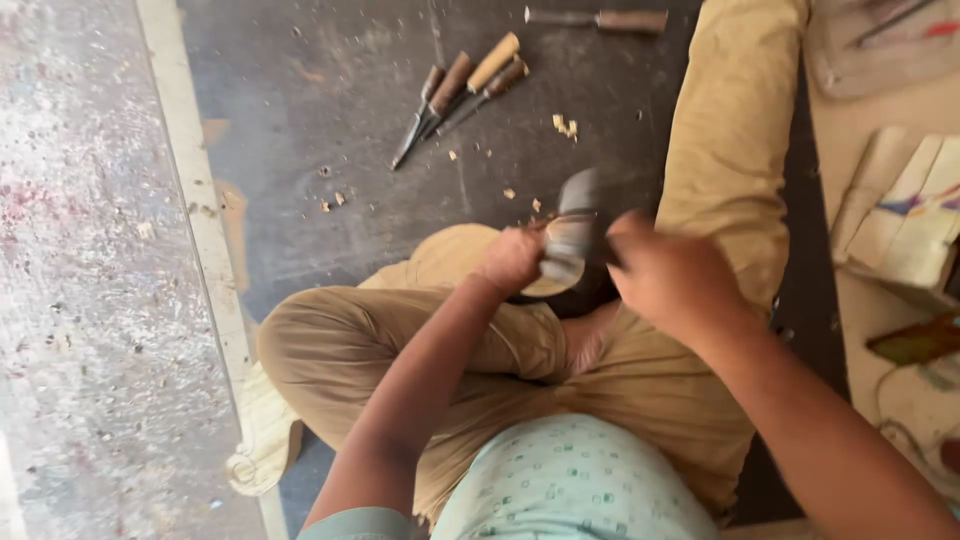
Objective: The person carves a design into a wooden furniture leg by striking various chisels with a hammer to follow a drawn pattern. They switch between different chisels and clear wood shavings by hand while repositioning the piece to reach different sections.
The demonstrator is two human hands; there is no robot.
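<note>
I sit cross-legged on a dark floor in tan trousers. My left hand (512,258) is closed around a small grey tool or handle that rests against a pale wooden piece (455,250) lying over my knee. My right hand (672,278) grips a blurred grey mallet-like object (575,222), raised just above the left hand. The two hands are nearly touching. What exactly the left hand holds is blurred.
Several wooden-handled chisels (462,90) lie on the floor ahead, another one (600,18) farther back. Wood chips (565,125) are scattered near them. A pale speckled slab (80,280) runs along the left. Wooden boards and scraps (900,210) lie at the right.
</note>
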